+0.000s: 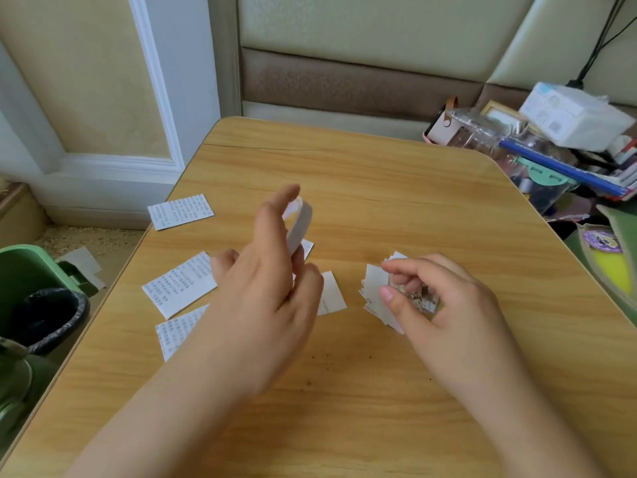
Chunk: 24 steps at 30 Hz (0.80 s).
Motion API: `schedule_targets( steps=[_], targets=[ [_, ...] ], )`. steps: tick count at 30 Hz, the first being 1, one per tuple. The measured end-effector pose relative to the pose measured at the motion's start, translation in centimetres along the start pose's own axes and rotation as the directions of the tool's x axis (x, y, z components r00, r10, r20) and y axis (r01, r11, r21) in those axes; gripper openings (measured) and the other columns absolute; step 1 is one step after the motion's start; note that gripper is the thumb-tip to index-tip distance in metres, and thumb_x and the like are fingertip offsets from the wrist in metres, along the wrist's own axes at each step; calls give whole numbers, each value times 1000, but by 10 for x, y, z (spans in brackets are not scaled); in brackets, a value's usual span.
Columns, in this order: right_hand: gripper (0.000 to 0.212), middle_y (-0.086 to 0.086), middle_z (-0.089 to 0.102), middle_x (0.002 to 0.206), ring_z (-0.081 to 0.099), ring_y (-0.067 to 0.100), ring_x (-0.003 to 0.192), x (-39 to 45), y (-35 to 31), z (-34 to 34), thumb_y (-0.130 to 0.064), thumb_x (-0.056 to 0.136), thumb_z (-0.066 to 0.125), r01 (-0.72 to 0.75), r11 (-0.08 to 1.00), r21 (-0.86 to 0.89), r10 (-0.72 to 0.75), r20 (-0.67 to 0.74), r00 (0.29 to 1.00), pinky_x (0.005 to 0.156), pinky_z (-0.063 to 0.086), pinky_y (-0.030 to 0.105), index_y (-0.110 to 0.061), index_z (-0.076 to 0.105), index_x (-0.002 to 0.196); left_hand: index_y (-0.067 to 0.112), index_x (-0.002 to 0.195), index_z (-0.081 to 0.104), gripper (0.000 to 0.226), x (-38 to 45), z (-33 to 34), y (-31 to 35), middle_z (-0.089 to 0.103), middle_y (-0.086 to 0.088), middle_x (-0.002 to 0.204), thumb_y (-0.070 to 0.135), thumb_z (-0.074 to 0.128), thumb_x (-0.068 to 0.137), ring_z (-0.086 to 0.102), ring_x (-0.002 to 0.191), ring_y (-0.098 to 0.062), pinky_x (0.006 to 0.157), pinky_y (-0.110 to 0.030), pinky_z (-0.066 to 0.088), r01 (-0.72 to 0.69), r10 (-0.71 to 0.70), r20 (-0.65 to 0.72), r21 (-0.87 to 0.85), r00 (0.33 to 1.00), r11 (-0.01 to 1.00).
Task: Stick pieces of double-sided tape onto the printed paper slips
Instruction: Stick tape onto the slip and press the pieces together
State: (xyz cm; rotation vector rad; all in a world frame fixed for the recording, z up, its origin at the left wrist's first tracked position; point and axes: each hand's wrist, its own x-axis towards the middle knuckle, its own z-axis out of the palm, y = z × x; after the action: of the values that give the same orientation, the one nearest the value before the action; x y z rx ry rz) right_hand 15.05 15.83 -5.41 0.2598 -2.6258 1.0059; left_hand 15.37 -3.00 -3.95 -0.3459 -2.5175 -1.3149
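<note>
On the table [362,188], printed slips lie scattered on the person's left: one slip [181,211] near the far-left edge, a second [179,284] closer in, a third [179,331] partly under the left forearm. A blank-looking slip [332,294] lies between the two hands, half hidden by the left one.

Left hand [272,288] is raised above the table with its fingers closed round a white tape roll [300,226], held on edge; the forefinger stretches over the top of the roll and the thumb is out of sight behind it. Whether a free end of tape is already lifted cannot be told.

Right hand [444,298] rests low, thumb and forefinger pinched on a small fanned stack [375,291] of slips, the other fingers curled under. Something small and dark shows inside that curl, too blurred to name.

Judging by their look, the slips are light, thin and limp. They would slide or lift at a touch, so each is best pinned flat by a corner or edge while tape goes on. The tape is likely floppy and clingy once freed. Best to grip it only by its end, and hold the stiff roll by its rim.

A green bin [31,270] stands beside the table.
</note>
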Motion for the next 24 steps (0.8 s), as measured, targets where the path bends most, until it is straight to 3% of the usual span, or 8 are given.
schedule_targets(
  steps=[3, 7, 12, 16, 20, 24],
  targets=[
    [27, -18, 59, 97, 57, 1, 93, -2, -15, 2, -36, 85, 57, 127, 991, 52, -119, -137, 983, 80, 39, 6, -26, 67, 108, 44, 115, 37, 30, -1, 0, 4, 57, 11, 80, 28, 32, 91, 50, 72, -10, 65, -18, 40, 67, -72, -2, -312, 997, 948],
    [31, -13, 56, 111, 52, -7, 101, -6, -33, 7, -27, 89, 56, 266, 962, 66, -244, -235, 941, 86, 37, 5, -16, 64, 117, 31, 118, 47, 34, -1, 3, 7, 65, 15, 80, 4, 41, 97, 48, 66, -17, 59, -15, 41, 102, -83, 61, -476, 995, 873],
    [31, -1, 56, 120, 48, -12, 111, -5, -40, 13, -18, 90, 55, 332, 942, 53, -313, -227, 922, 95, 36, 8, -10, 62, 120, 25, 109, 53, 24, -2, 6, 10, 71, 13, 96, 22, 46, 86, 56, 72, -3, 69, -16, 45, 127, -50, 154, -544, 987, 829],
    [29, 1, 59, 119, 53, -1, 109, -2, -40, 16, -17, 92, 53, 318, 947, 55, -296, -245, 923, 96, 37, 10, -7, 63, 118, 25, 105, 54, 20, -5, 9, 13, 71, 15, 95, 27, 49, 85, 61, 73, -7, 74, -27, 47, 123, -34, 170, -545, 985, 830],
    [27, 1, 62, 115, 56, 4, 107, -1, -40, 17, -20, 89, 58, 312, 949, 38, -288, -294, 911, 95, 40, 12, -8, 65, 112, 25, 106, 54, 22, -4, 8, 14, 71, 16, 99, 28, 49, 84, 65, 77, -8, 76, -25, 50, 103, -15, 171, -516, 985, 850],
    [28, -3, 62, 111, 53, -5, 103, 0, -39, 16, -19, 88, 59, 316, 948, 36, -288, -324, 901, 89, 43, 12, -8, 65, 114, 28, 111, 57, 27, -4, 4, 17, 71, 14, 100, 20, 47, 86, 67, 87, -9, 84, -24, 50, 68, 37, 193, -509, 980, 858]
  ],
)
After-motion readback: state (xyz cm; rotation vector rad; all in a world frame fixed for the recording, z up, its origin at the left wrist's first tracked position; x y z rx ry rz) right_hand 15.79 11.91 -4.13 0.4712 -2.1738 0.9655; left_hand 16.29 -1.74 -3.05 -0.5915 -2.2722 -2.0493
